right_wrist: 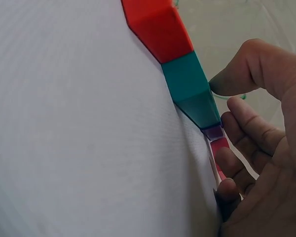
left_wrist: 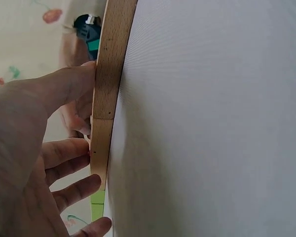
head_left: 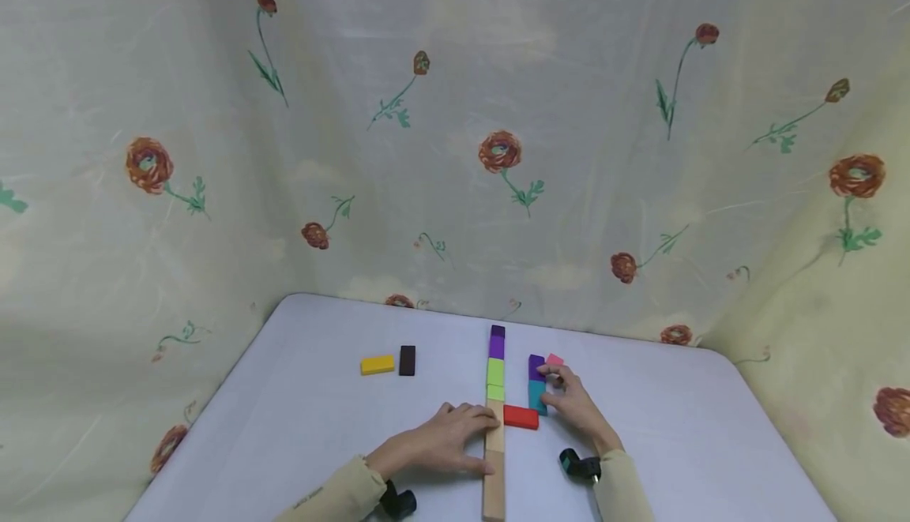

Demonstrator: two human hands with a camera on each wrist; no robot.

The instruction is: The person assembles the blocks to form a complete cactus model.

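A straight row of blocks runs away from me, with plain wooden blocks (head_left: 494, 494) nearest, then light green blocks (head_left: 495, 372) and purple ones (head_left: 497, 347) at the far end. My left hand (head_left: 448, 439) rests at the wooden part, its thumb and spread fingers touching it. Right of the row, a red block (head_left: 521, 417) sticks out sideways against it. A teal block (right_wrist: 187, 81) meets the red one's outer end, and a purple block (head_left: 536, 366) follows beyond. My right hand (head_left: 576, 407) touches these two, thumb at the teal block and fingertips at the purple.
A pink block (head_left: 555, 359) lies just past the right fingers. To the left of the row are a yellow block (head_left: 377, 365) and a black block (head_left: 407, 360). A flower-printed curtain (head_left: 455, 190) hangs around the white table (head_left: 249, 427).
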